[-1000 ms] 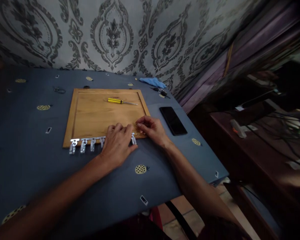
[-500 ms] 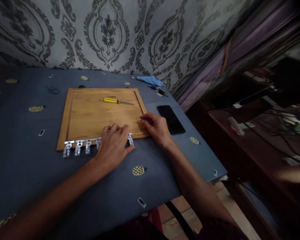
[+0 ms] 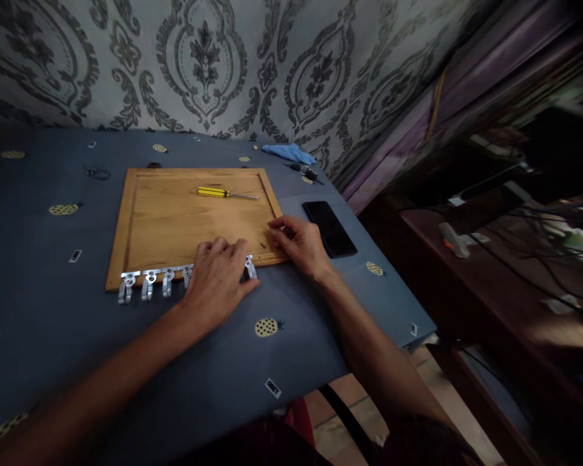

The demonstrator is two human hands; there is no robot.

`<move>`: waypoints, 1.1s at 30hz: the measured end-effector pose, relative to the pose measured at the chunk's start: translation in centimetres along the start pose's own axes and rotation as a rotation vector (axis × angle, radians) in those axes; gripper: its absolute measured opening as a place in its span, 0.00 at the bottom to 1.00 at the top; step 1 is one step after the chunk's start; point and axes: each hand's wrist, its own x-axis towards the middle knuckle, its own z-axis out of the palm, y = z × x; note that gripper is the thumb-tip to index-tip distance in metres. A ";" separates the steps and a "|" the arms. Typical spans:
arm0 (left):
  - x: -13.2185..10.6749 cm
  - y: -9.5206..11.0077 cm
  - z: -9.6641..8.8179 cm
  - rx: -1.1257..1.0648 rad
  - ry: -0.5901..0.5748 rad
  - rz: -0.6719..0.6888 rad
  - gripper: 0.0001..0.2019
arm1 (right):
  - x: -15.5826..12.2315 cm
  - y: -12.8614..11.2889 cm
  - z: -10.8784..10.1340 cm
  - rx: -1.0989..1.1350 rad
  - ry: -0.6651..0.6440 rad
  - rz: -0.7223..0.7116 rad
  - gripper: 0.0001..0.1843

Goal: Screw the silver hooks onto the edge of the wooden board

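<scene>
A wooden panel (image 3: 175, 220) lies flat on the blue cloth. Along its near edge sits a metal hook rail (image 3: 148, 279) with several silver hooks. My left hand (image 3: 216, 278) lies flat over the right part of the rail, fingers spread and pressing it against the panel. My right hand (image 3: 298, 243) rests at the panel's near right corner, its fingertips pinched together beside a small dark screw (image 3: 263, 245) on the wood; whether they hold anything I cannot make out. A yellow-handled screwdriver (image 3: 226, 193) lies on the far part of the panel, away from both hands.
A black phone (image 3: 329, 228) lies just right of the panel. A blue cloth (image 3: 287, 153) and keys (image 3: 305, 171) sit at the far right near the patterned wall. The table edge drops off at the right; a dark cluttered desk (image 3: 490, 259) stands beyond.
My right hand has slid a little away from the rail's end, up along the panel's right edge. My left hand has stayed pressed on the rail.
</scene>
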 end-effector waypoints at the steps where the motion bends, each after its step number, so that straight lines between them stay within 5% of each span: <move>1: 0.0 0.0 0.0 -0.002 -0.003 0.001 0.17 | 0.0 0.0 -0.3 -0.013 -0.010 -0.010 0.10; 7: 0.0 0.0 -0.1 -0.026 -0.002 0.002 0.19 | -0.1 -0.5 -1.5 -0.047 -0.156 -0.087 0.04; 18: 0.1 0.1 -0.2 -0.010 -0.018 -0.009 0.17 | 0.4 -2.3 0.0 -0.140 -0.336 -0.241 0.10; 25: 0.0 0.0 0.1 0.002 -0.005 -0.003 0.18 | 0.9 -3.3 0.4 -0.291 -0.357 -0.238 0.11; 33: 0.0 -0.1 0.3 -0.027 0.024 -0.002 0.17 | 0.7 -2.5 0.8 -0.133 -0.252 -0.184 0.06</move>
